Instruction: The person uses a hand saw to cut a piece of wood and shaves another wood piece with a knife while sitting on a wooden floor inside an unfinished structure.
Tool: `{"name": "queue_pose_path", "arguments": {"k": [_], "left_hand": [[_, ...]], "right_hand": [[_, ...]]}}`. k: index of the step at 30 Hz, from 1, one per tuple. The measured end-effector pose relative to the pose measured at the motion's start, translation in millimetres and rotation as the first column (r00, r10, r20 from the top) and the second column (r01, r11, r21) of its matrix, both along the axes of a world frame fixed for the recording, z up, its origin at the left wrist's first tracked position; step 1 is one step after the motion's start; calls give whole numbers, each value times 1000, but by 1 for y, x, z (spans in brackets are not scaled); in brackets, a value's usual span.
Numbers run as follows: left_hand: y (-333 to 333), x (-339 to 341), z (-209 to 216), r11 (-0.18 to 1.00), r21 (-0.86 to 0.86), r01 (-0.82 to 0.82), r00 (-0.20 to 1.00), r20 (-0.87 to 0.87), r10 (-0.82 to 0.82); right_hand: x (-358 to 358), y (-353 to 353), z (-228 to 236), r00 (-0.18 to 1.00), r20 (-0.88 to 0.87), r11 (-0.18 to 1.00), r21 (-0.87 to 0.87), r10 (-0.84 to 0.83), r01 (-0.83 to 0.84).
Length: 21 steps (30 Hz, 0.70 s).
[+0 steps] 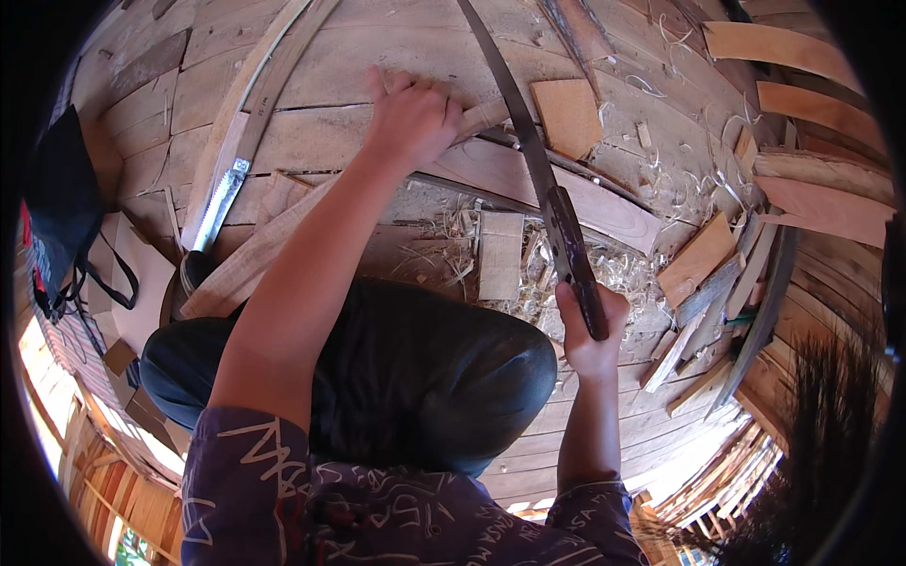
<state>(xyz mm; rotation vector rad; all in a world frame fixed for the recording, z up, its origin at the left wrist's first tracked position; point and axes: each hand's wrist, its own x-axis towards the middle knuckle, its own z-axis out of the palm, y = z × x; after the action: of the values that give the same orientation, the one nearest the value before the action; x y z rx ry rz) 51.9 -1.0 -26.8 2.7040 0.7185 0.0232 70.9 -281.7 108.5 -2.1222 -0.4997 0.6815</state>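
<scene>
My right hand (595, 325) is closed around the dark handle of a handsaw (514, 99), whose long blade points away from me toward the top edge. Fingers curled, my left hand (415, 118) grips a narrow wooden strip (483, 117) and presses it down. The blade crosses close to the right end of this strip; whether its teeth touch the wood I cannot tell. Beyond that end lies a short orange-brown board (568, 118). A longer pale plank (604, 206) passes under the saw, and a small wood block (500, 255) rests near my knee.
Curly shavings (661, 160) litter the plank floor. Offcuts (698, 259) are piled on the right, near several curved boards (779, 47). At left lie a second saw blade with a shiny end (222, 203), long strips, and a dark bag (71, 203). My bent legs (425, 377) are close in front.
</scene>
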Motion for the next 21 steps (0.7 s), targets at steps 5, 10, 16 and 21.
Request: {"name": "queue_pose_path", "arguments": {"k": [5,10,16,21], "left_hand": [[-14,12,12,999,42,25,999,-42,-24],[-14,7,-2,999,35,9,1000,9,-9],[-12,10,13,1000,2,19,999,-37,-19],[-21,1,1,1000,14,20,999,-38,-19]], "right_hand": [[-43,-81,35,1000,19,999,-37,-19,19],[-7,-13,8,999,-28,999,6,-33,33],[-43,-80,31,999,10,997,63,-52,51],[-26,-53,7,996,-21,996,8,-86,87]]}}
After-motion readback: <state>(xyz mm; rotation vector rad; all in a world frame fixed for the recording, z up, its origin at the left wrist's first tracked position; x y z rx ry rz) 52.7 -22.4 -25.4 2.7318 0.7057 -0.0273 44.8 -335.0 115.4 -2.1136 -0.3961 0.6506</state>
